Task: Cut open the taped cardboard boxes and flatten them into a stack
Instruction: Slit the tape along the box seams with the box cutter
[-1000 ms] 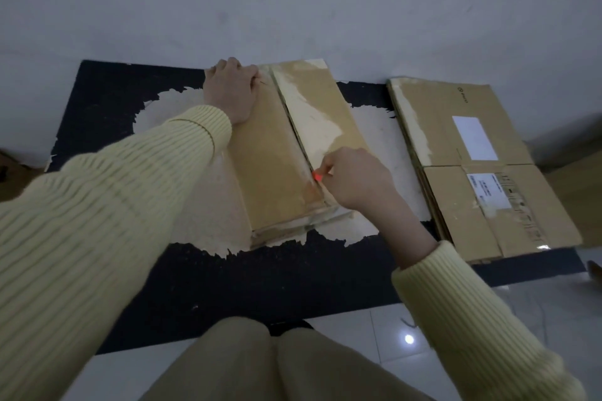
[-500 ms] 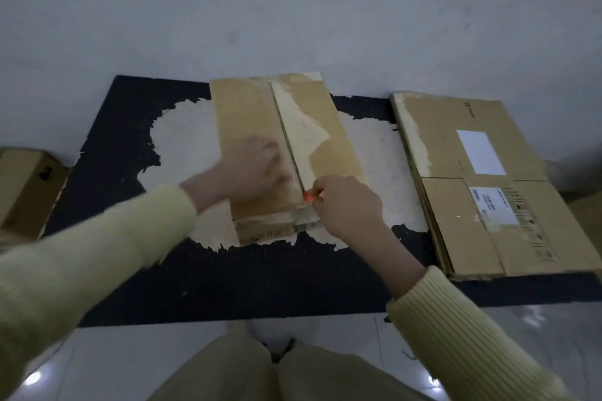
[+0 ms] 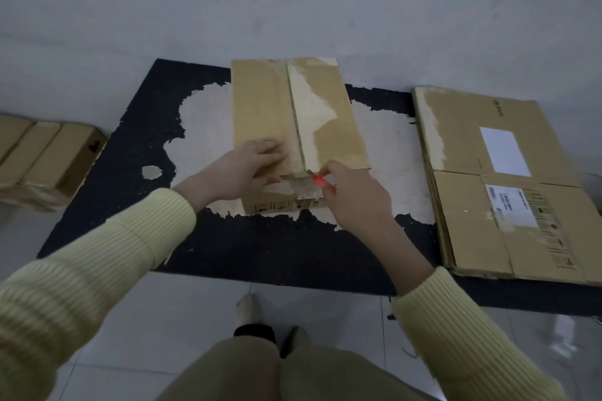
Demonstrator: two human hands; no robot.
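A long brown cardboard box (image 3: 270,107) lies on a worn black mat (image 3: 130,146), its centre seam running away from me. My left hand (image 3: 247,169) presses flat on the box's near left flap, fingers spread. My right hand (image 3: 355,195) pinches a small red cutter (image 3: 317,180) whose tip sits at the near end of the seam, at the box's front top edge. Flattened boxes (image 3: 495,179) lie stacked to the right, partly on the mat.
Several closed brown boxes (image 3: 42,156) stand in a row on the floor at the far left. A grey wall rises right behind the mat. My knees and one foot (image 3: 249,309) are on the white tiles in front.
My left hand slid from the box's far end to its near left flap. My right hand drew the cutter along the seam toward me to the near edge. The view pulled back.
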